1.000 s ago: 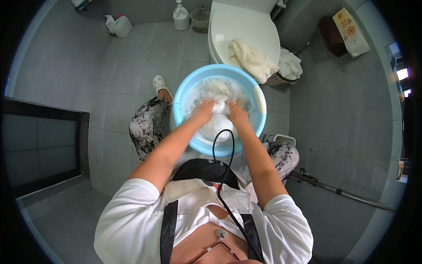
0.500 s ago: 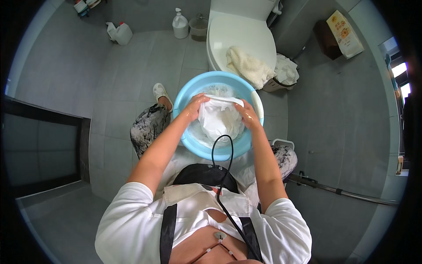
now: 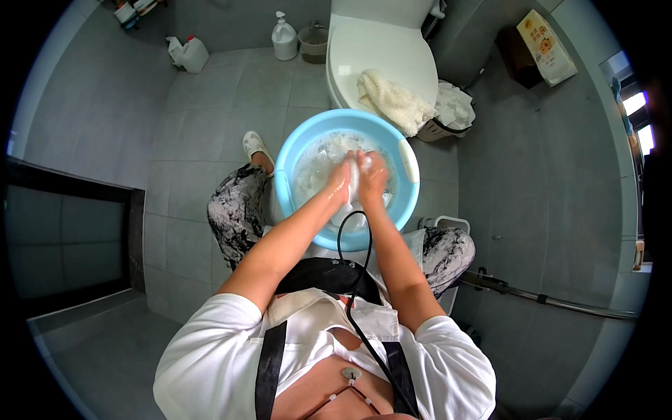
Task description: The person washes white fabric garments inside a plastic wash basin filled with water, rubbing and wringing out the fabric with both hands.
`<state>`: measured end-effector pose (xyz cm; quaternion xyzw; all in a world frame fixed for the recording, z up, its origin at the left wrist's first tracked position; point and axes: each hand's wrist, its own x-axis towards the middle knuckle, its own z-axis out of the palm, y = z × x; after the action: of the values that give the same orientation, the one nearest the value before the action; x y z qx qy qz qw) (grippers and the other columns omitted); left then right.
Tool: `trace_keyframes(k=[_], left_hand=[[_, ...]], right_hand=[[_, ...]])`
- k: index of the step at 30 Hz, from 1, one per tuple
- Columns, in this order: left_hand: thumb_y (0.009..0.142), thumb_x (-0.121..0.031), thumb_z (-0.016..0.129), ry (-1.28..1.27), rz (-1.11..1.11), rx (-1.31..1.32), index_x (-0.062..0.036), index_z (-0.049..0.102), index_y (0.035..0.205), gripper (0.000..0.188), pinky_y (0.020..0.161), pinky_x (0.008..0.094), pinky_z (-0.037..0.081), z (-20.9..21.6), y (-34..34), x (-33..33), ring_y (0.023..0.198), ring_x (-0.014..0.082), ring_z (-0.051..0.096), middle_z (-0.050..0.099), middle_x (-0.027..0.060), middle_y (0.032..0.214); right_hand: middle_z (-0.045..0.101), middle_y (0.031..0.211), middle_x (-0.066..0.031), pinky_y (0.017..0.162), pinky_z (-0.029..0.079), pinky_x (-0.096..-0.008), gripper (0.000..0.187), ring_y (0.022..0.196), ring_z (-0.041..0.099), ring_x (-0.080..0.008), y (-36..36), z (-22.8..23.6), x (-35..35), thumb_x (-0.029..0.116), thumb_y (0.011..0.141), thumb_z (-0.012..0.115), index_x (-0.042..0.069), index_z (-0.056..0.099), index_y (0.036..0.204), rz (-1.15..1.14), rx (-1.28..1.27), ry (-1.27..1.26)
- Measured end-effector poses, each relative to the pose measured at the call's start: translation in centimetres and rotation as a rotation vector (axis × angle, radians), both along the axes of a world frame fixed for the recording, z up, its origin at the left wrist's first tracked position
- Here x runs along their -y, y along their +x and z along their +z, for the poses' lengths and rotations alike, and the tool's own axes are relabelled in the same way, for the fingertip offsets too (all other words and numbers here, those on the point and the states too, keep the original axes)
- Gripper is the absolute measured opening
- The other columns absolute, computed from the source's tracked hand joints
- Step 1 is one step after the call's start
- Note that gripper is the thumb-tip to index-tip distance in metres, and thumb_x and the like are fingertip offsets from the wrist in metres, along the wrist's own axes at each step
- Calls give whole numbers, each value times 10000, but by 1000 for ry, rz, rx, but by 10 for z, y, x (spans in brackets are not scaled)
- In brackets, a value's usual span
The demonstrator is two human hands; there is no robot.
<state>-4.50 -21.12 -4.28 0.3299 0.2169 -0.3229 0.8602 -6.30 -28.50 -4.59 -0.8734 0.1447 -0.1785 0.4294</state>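
A light-blue plastic basin (image 3: 283, 178) with soapy water (image 3: 315, 155) sits between my knees. My left hand (image 3: 340, 182) and my right hand (image 3: 373, 176) meet over the middle of it, wet and foamy. Bunched white fabric (image 3: 354, 185) is gripped between them; its lower part sinks into the suds. What kind of item the fabric is cannot be made out. The fingertips are partly covered by foam and cloth. A looped black cable (image 3: 339, 241) hangs in front of my right wrist and the basin's near edge.
Beyond the basin stands a white toilet (image 3: 381, 56), a cream towel (image 3: 392, 101) on its lid. Beside it is a bin (image 3: 435, 131) with a white liner. A pump bottle (image 3: 285, 40), a small bucket (image 3: 313, 45) and a white jug (image 3: 192, 54) stand along the back wall.
My hands were apart, stretching the white fabric's band above the water. Now they have come together at the basin's middle, with the fabric bunched between them and lower in the suds.
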Motion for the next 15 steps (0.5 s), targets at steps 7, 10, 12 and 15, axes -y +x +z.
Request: trace_keyframes(k=[7,10,12,15], left_hand=[[882,-351,390,-679,-248,247,-42,485,1034,357,741,300,420,-89,21,-22,837,194,513,533,85,971],[872,-358,421,451,-187,22,-59,529,959,330,677,296,432,14,-4,2,804,179,527,562,66,908],[866,-364,433,233,-183,-46,-59,536,964,336,681,293,433,-20,2,-8,826,169,528,568,63,913],[840,-361,487,184,-139,-102,-54,510,1035,365,703,324,450,-36,23,-25,871,182,534,558,80,988]], right_hand=[[541,780,-145,607,423,-412,169,705,530,-344,-22,20,-42,217,762,596,61,531,777,199,240,-44],[564,757,-188,611,419,-437,294,700,526,-389,3,-2,-7,331,799,527,40,536,753,62,-8,-56],[569,732,-213,659,419,-432,387,736,529,-406,13,1,9,400,817,468,24,559,806,27,-225,-35],[574,758,-227,696,423,-410,377,772,540,-400,17,-38,27,390,810,481,28,571,866,-64,-253,-57]])
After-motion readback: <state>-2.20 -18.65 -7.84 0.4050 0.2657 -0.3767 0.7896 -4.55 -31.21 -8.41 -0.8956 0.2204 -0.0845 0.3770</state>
